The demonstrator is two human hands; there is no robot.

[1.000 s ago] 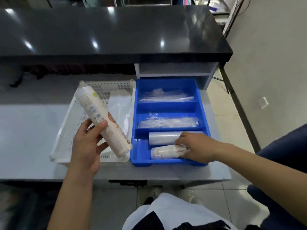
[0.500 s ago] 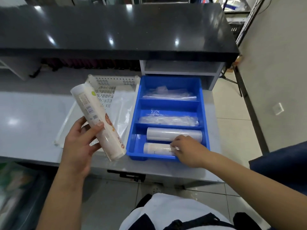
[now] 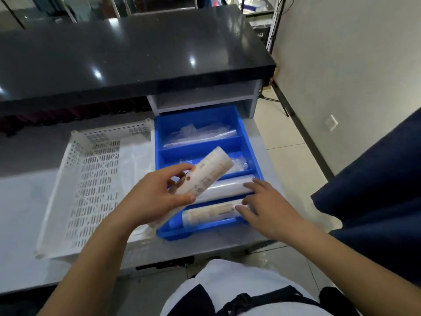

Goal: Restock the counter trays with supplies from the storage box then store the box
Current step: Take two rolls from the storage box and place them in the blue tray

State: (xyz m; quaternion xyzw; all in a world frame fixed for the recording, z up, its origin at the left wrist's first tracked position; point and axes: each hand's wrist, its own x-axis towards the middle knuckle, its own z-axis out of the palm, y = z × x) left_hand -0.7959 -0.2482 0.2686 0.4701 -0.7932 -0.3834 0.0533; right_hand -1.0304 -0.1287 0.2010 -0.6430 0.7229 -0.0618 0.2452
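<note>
On the head view I see the left hand (image 3: 157,197) has carried the wrapped sleeve (image 3: 205,174) from over the white basket (image 3: 98,179) across to above the blue tray (image 3: 196,116), with fingers and thumb curled round its lower end. The right hand (image 3: 271,208) now lies flat with spread, nearly straight fingers, gripping nothing, fingertips resting on the plain roll (image 3: 227,188) and printed roll (image 3: 209,214) in the tray's front compartment. The sleeve is a pale cylinder with small print and a brown dot, tilted up to the right; the tray sits just beside the basket on the surface (image 3: 20,201).
</note>
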